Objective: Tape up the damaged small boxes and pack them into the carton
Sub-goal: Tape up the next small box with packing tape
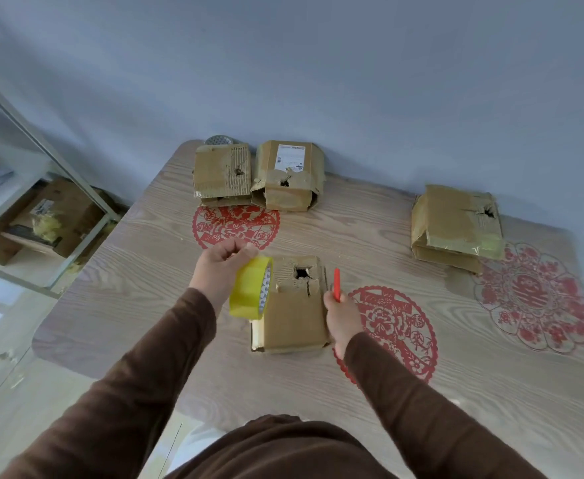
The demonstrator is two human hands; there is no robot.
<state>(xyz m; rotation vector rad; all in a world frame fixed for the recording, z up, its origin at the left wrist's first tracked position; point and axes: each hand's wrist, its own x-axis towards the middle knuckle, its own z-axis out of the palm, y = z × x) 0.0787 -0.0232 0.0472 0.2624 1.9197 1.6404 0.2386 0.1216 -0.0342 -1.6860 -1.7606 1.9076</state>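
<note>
- Small box [295, 305], brown cardboard, torn hole in its far top face: lies near the middle of the surface [352, 392], between my two hands.
- Tape roll [251, 288], yellow: my left hand [219, 267] has its grip curled round it, just left of that box.
- Red cutter [336, 280]: my right hand [342, 318] has its grip closed round it, at the box's right side.
- Two holed boxes [259, 174], far edge, side by side.
- Another holed box [456, 223], far right.
</note>
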